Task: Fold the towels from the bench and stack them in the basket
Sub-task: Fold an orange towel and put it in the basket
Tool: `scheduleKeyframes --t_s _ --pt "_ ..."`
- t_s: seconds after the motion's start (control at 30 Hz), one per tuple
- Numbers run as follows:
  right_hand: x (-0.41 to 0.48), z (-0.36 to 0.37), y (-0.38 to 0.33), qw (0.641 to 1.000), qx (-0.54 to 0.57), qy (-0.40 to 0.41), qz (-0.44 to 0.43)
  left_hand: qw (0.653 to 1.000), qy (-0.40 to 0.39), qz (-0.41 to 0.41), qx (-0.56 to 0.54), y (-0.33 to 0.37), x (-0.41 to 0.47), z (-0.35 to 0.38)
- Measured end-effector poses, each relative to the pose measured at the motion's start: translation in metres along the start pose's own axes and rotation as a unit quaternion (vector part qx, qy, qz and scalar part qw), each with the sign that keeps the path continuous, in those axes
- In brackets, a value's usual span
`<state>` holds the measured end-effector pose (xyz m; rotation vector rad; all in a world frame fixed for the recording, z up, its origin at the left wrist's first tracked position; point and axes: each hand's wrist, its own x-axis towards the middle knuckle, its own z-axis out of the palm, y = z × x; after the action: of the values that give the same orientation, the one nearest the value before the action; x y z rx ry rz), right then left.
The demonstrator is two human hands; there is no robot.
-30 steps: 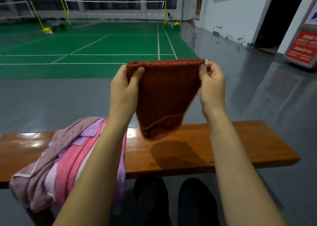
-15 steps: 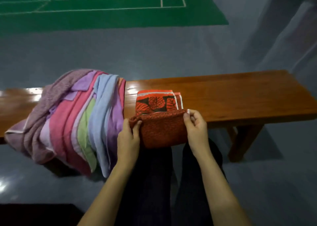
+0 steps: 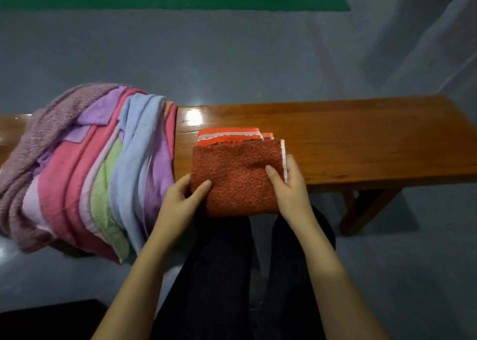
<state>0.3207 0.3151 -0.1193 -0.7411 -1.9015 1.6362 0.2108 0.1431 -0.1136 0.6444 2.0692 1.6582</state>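
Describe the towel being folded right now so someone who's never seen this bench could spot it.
Find the long wooden bench; a heap of pastel towels drapes over its left part. Just right of that heap, at the near edge, both hands pinch the rust-orange towel. It alone is folded, dark orange and nubbly.

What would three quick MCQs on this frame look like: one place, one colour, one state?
1. Where is the unfolded pile of towels? A. left end of the bench B. floor C. basket
2. What colour is the towel being folded? A. blue B. rust-orange C. green
3. What are the hands doing? A. hanging idle B. both gripping the towel C. one pointing

Answers:
1 A, it drapes over the bench at its left end.
2 B, its terry face is rust-orange.
3 B, left hand and right hand pinch its side edges.
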Motion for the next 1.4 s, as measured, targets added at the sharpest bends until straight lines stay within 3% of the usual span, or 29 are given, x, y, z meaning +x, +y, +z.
scheduleKeyframes --t_s 0.13,0.23,0.4,0.57,0.73,0.87,1.0,1.13,1.27,1.4 --pt "0.024 0.011 0.0 0.999 -0.048 0.018 -0.014 0.989 0.092 0.051 0.105 -0.005 0.021 0.01" --pt "0.043 0.018 0.001 0.993 -0.111 0.039 -0.016 0.976 0.142 0.032 0.163 0.001 0.037 0.017" --pt "0.06 0.028 0.011 0.978 -0.197 0.058 0.034 0.95 0.147 -0.074 0.265 -0.008 0.058 0.022" --pt "0.064 0.03 0.007 0.966 -0.245 0.054 0.062 0.921 0.123 -0.113 0.353 -0.009 0.07 0.023" --pt "0.063 0.033 -0.004 0.91 -0.401 0.003 0.104 0.879 0.141 -0.134 0.435 -0.001 0.07 0.025" --pt "0.055 0.022 -0.011 0.876 -0.454 0.017 0.162 0.89 0.165 -0.122 0.406 0.002 0.069 0.024" --pt "0.058 0.013 -0.009 0.891 -0.371 -0.012 0.261 0.913 0.091 -0.183 0.352 0.004 0.077 0.01" --pt "0.052 0.002 -0.002 0.94 -0.126 -0.039 0.315 0.961 -0.018 -0.253 0.112 0.008 0.077 -0.006" --pt "0.04 0.0 -0.014 0.958 0.019 -0.041 0.282 0.978 -0.023 -0.206 -0.024 0.009 0.065 -0.001" --pt "0.026 -0.019 -0.025 0.898 0.233 -0.092 0.362 0.993 -0.011 -0.111 -0.039 0.024 0.055 0.009"
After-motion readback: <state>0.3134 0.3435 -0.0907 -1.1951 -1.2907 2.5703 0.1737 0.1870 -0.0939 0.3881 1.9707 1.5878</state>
